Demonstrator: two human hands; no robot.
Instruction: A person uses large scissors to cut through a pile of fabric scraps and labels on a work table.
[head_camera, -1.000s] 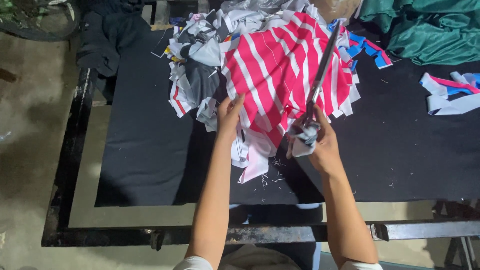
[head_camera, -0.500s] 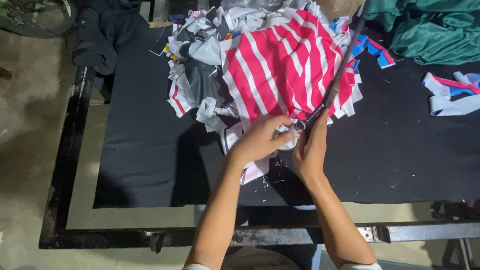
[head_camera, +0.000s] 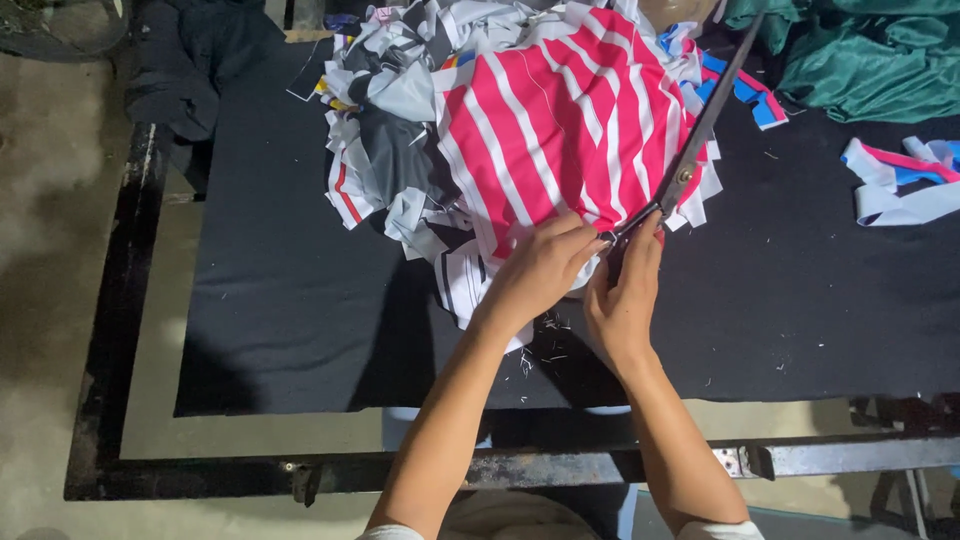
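My right hand (head_camera: 625, 300) grips the handles of long metal scissors (head_camera: 695, 140), whose blades point up and to the right along the edge of a red and white striped cloth (head_camera: 560, 130). My left hand (head_camera: 540, 270) presses on the near edge of that striped cloth, its fingers curled right beside the scissor handles. The cloth lies on top of a heap of grey, white and black fabric scraps (head_camera: 395, 130). Small threads and trimmings lie on the mat just below my hands.
A black mat (head_camera: 280, 300) covers the metal-framed table (head_camera: 130, 330). Green fabric (head_camera: 860, 60) is bunched at the far right, with blue, pink and white strips (head_camera: 900, 180) beside it. Dark clothing (head_camera: 190, 60) hangs off the far left corner.
My left hand has moved right from the cloth's lower left edge to meet my right hand at the scissor handles. The scissors have tilted further to the right.
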